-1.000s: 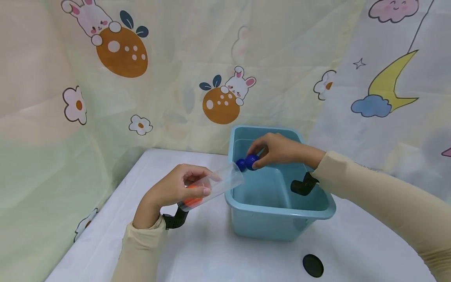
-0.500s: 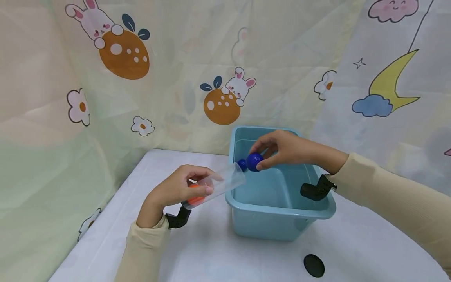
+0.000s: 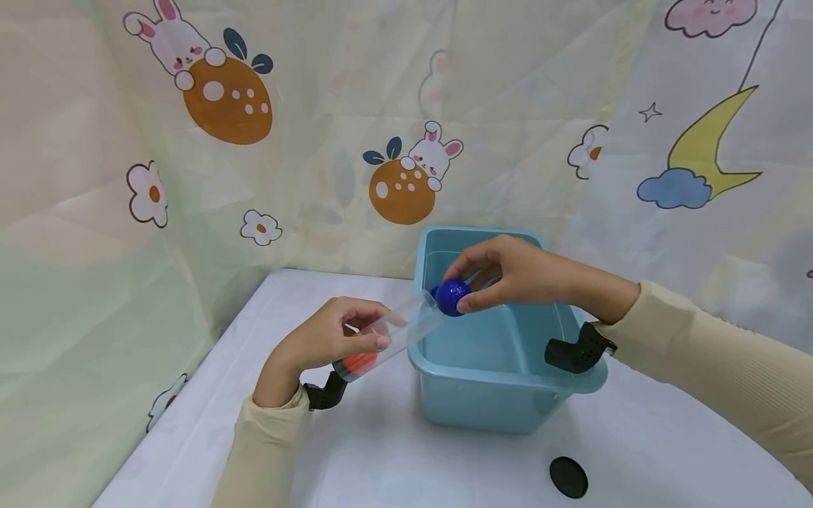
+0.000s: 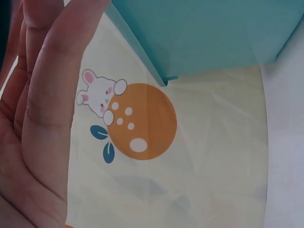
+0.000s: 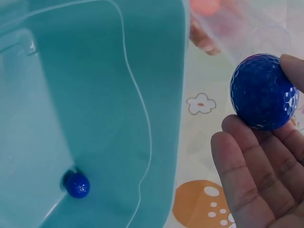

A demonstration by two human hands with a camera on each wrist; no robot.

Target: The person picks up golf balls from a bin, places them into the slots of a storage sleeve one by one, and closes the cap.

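In left hand (image 3: 328,337), gripped tube (image 3: 413,324) holds something orange (image 3: 360,363); right hand (image 3: 514,271) pinches blue ball (image 3: 452,298).

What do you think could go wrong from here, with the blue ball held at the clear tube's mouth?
The glossy blue ball sits in the fingertips of the right hand, so it might slip and drop into or beside the bin.

It looks about as wide as the mouth of the clear tube, so it could catch on the rim.

If the left hand tips the mouth downward, the orange item inside might roll out.
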